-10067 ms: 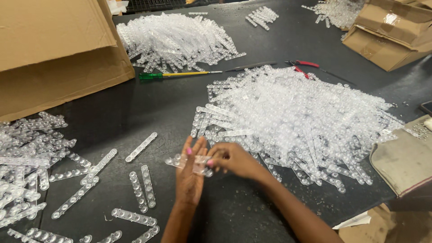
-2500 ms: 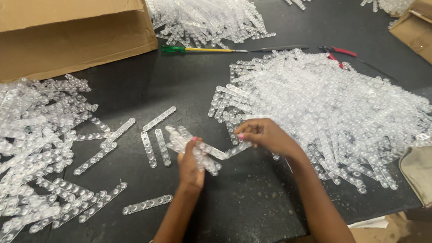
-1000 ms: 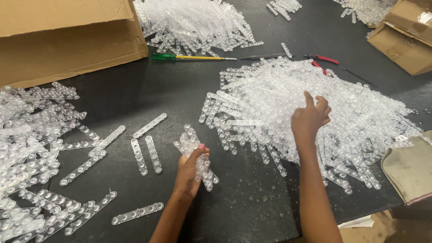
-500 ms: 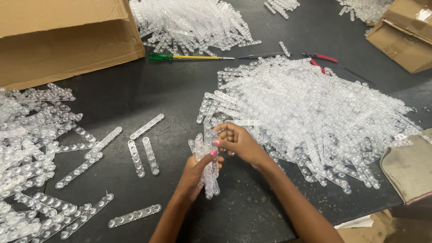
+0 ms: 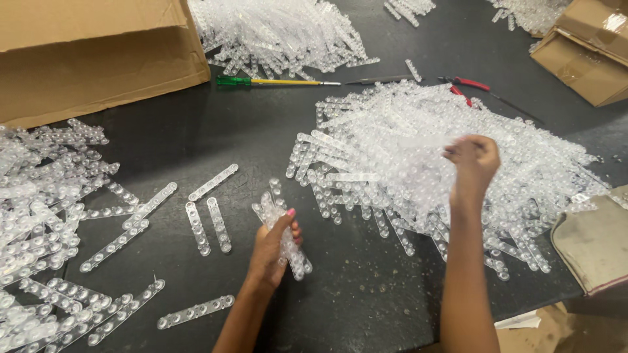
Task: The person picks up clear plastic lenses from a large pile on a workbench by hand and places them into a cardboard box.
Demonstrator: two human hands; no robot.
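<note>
Clutching a bundle of clear strips [image 5: 282, 225] just above the black table [image 5: 261, 144], the left hand [image 5: 271, 252] is closed around it; the right hand [image 5: 474, 160] pinches one blurred strip [image 5: 425, 140] over the big clear pile [image 5: 445, 157]. Behind lie a cardboard box [image 5: 91, 59] and a green-handled screwdriver [image 5: 275, 82].

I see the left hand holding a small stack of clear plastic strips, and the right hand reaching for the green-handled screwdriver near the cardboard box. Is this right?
Not fully. The left hand does hold a small stack of clear plastic strips. But the right hand is over the big pile of clear strips, its fingers pinching strips there. The green-handled screwdriver lies untouched near the cardboard box. The head view shows it.
</note>
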